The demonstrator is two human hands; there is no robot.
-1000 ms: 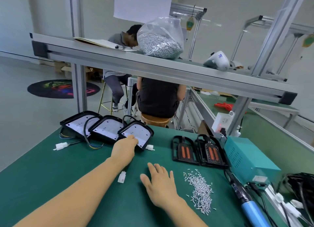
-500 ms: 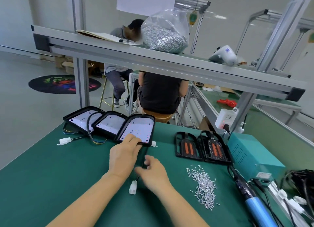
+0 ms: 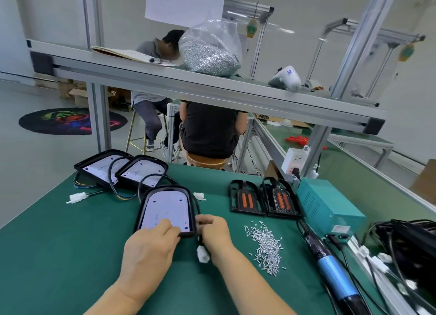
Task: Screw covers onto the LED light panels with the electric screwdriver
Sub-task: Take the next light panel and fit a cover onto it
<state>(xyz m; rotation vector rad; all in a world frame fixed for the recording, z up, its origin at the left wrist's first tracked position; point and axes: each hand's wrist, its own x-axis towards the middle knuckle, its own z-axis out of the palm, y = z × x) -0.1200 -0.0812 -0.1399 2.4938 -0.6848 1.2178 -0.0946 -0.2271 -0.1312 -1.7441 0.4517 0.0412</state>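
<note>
A green workbench [image 3: 59,255] fills the near scene, with an aluminium shelf [image 3: 212,88] across the far side holding a bag of screws [image 3: 210,52]. A teal power box [image 3: 328,203] sits at right, the blue electric screwdriver [image 3: 330,267] lying near it. Two LED panels [image 3: 122,170] rest far left; two black covers [image 3: 262,200] lie centre-right. A third LED light panel [image 3: 166,210] lies centre, its near edge gripped by the left hand [image 3: 151,251]. The right hand [image 3: 214,234] pinches its black cable beside the panel's corner. Loose screws [image 3: 266,246] lie scattered just right.
</note>
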